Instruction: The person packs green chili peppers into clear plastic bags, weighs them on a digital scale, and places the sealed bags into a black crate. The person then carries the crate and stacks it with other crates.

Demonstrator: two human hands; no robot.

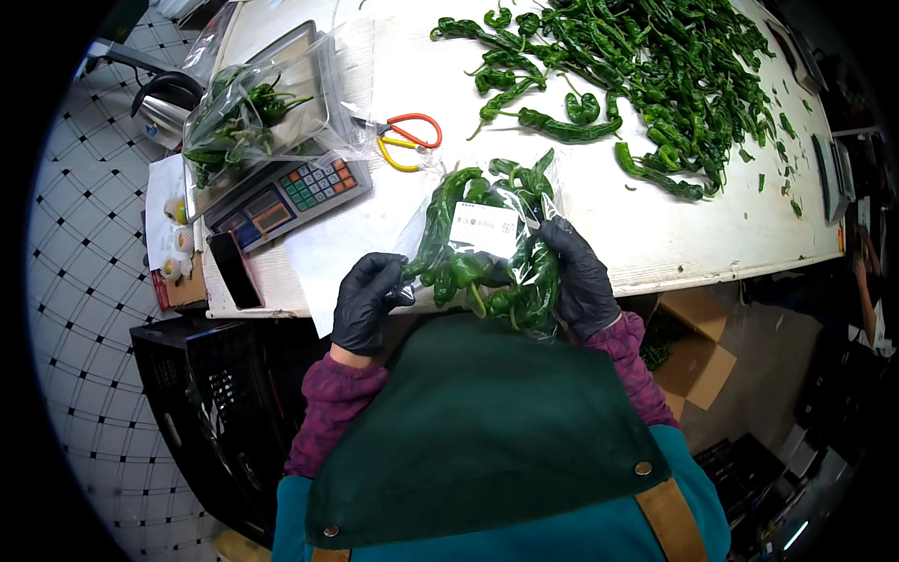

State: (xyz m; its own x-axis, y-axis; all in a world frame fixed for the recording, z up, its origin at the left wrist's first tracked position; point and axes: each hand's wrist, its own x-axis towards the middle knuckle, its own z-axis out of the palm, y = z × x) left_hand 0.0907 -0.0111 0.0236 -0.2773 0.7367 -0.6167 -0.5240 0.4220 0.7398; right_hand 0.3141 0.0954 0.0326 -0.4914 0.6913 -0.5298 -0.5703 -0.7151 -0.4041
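A clear plastic bag of green peppers (464, 272) with a white label (483, 229) is held at the table's front edge, in front of my apron. My left hand (368, 295), in a black glove, pinches the bag's lower left side. At its right side my right hand (576, 276), also black-gloved, grips the bag with the thumb near the label. Just beyond the bag lie scissors (409, 140) with one red and one yellow handle. Loose green peppers (646, 84) are heaped across the far right of the table.
On the left a digital scale (290, 201) carries a tray and another clear bag of peppers (234, 131). A phone (234, 270) lies by the table's front edge, a kettle (167, 108) beyond. Below are a black crate (201, 375) and an open cardboard box (698, 361).
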